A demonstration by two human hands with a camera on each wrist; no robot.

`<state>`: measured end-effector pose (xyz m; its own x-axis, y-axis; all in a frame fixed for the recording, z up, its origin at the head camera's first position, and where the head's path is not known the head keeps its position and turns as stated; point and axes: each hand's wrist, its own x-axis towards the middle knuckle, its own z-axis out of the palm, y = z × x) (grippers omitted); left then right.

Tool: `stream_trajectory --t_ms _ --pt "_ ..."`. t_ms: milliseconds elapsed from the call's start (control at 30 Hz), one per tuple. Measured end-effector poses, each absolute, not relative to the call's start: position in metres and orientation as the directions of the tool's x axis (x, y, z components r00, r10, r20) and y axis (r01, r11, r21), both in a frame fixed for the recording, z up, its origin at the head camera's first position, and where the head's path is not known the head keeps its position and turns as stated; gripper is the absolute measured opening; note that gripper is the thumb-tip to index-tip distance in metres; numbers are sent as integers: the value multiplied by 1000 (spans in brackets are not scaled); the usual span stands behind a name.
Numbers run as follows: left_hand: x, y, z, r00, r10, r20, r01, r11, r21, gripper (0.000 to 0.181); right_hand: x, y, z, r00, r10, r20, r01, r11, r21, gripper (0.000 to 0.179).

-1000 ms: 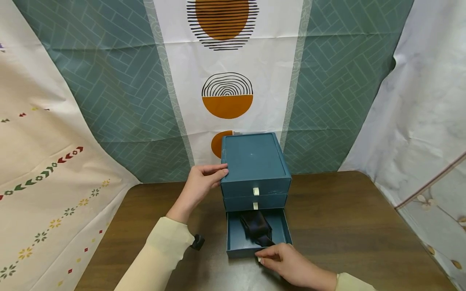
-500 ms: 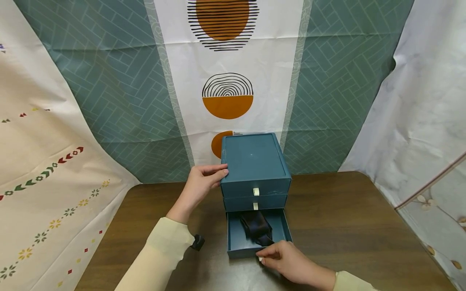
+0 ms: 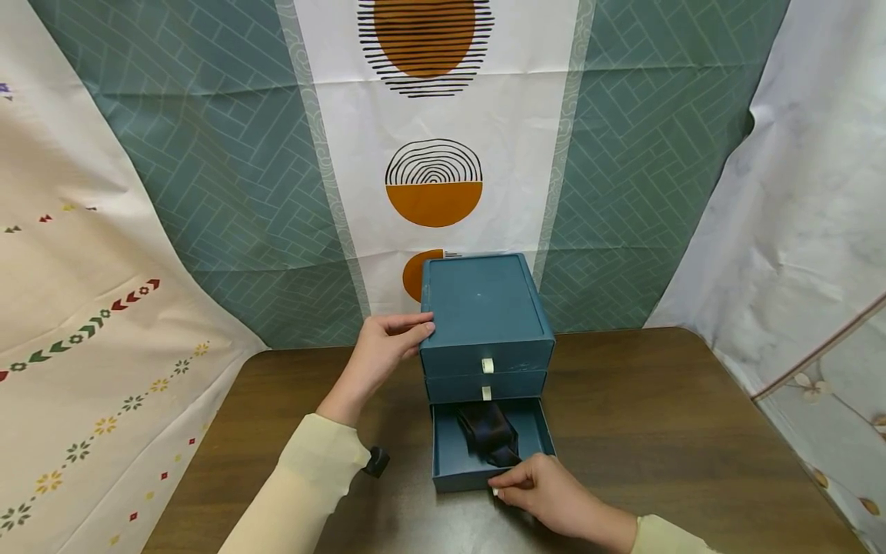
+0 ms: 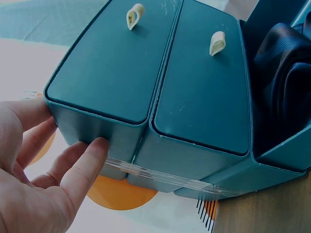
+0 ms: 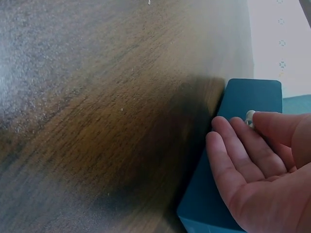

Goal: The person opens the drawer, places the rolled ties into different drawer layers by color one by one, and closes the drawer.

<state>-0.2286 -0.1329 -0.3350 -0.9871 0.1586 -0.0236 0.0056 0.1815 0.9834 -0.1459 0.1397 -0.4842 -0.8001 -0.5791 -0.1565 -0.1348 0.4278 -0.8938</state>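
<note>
A dark teal cabinet of three stacked drawers stands on the wooden table. Its bottom drawer is pulled out, and a dark, shiny folded strip of cloth lies inside. My left hand touches the cabinet's top left edge and side, fingers fairly straight; in the left wrist view the thumb lies against the side wall. At the bottom drawer's front, my right hand pinches the small cream pull tab between thumb and finger, its other fingers loosely bent.
The upper two drawers are closed, each with a cream loop tab. Clear tape runs along the cabinet's side. A patterned cloth hangs behind the table. Printed fabric hangs at the left, pale fabric at the right.
Almost nothing differs. My right hand has shifted very slightly at the tab; the drawer stays out and my left hand keeps its place on the cabinet.
</note>
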Motion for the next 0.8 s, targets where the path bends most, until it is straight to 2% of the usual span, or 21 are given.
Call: stream_trajectory --t_ms 367,800 --pt "-244 -137 -359 -989 146 -10 15 168 986 34 -144 139 -485 -823 -552 -131 -151 434 -888 20" --pt "-242 -137 -357 -990 141 11 37 178 983 34 -147 138 -486 -853 -513 -90 -199 482 -853 15"
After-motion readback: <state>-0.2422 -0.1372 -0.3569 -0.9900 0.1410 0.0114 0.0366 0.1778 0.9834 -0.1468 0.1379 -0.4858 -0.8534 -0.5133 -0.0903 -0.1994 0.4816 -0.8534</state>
